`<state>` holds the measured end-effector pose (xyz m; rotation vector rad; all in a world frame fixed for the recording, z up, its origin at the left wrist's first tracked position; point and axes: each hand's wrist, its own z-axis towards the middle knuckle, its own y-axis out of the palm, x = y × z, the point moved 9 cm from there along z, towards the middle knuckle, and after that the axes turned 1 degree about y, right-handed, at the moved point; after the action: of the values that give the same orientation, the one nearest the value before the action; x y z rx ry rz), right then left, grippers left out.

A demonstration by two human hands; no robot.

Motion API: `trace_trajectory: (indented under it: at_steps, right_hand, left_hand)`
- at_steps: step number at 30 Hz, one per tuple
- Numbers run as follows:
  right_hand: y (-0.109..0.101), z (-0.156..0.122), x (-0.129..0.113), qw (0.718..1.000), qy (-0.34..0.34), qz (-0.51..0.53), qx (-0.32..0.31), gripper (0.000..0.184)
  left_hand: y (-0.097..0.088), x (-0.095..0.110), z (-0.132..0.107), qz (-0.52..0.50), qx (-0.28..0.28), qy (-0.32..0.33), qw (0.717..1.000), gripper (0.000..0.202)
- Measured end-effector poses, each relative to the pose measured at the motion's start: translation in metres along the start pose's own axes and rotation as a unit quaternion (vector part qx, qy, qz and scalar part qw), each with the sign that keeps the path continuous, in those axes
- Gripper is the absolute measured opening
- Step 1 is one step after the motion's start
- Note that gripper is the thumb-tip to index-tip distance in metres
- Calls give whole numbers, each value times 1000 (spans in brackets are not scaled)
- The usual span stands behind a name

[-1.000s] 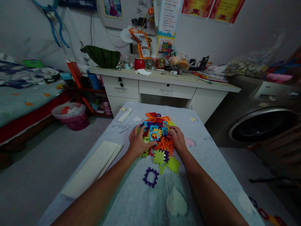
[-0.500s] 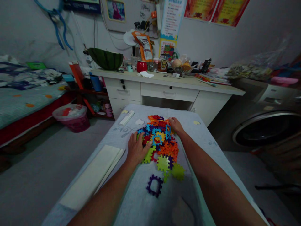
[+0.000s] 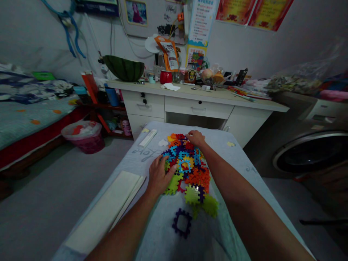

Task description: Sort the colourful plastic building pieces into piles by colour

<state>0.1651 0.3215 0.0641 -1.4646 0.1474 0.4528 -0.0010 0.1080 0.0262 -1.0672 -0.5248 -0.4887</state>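
Low, cupped palms and light, even pressure would probably best keep together a pile of toothed plastic pieces, set on a cloth-covered table between two bare hands. The left hand lies against the pile's left side, thumb spread from fingers; the right hand curls at its far right edge, its grip on any piece impossible to tell. A purple frame rests apart, off the pile's near side

In dim light, a pale wall bears red-and-yellow posters above a white drawered desk, with a bed at left, a front-loading washing machine at right and grey floor beside a cloth-covered surface
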Motion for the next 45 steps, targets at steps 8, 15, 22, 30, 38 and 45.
trace_trajectory:
  at_steps: [8,15,22,30,38,45]
  right_hand:
    - [56,12,-70,989,-95,-43,-104,63]
    - [75,9,-82,978,-120,-69,-157,63]
    - [56,-18,-89,945,-187,68,-259,20]
    - [33,-14,-86,965,-181,58,-179,31]
    - [67,-31,-122,948,-208,2,-241,27]
    - [41,-27,-104,959,-174,37,-220,29]
  left_hand:
    - [-3,-3,1,-38,10,-7,999,43]
    - [-3,-4,0,-41,14,-11,999,44]
    - [-4,-4,2,-56,25,-11,998,43]
    - [-1,-5,2,-47,29,-7,998,44]
    - [-3,-9,2,-90,58,-2,994,45]
    - [-5,-11,1,-105,72,-3,992,47]
